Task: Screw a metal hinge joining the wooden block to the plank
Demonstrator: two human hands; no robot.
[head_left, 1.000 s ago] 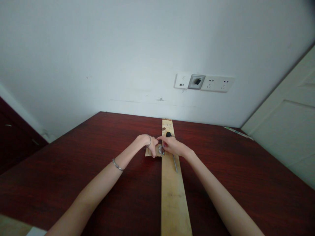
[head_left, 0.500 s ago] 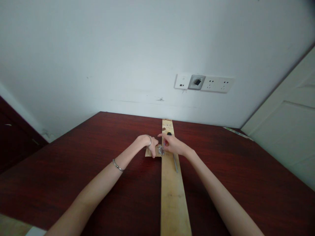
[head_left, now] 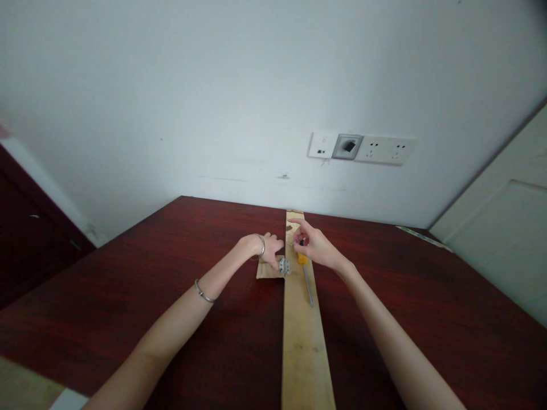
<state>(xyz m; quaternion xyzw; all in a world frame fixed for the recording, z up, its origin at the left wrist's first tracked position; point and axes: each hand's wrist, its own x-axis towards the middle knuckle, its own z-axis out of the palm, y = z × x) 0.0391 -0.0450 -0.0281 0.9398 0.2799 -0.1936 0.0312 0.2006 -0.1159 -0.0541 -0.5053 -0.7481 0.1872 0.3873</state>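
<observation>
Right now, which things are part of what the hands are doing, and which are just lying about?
Seem part of the job:
metal hinge
long board
small tan piece under the left hand
yellow-handled screwdriver by the right hand

Seem just around:
patterned strip at the table's back right
wall sockets
black plug

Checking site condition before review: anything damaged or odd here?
Dark scuffs mark the pale wall behind the table, and the long board has a brown patch near its far end; both stand out against paler surroundings.
</observation>
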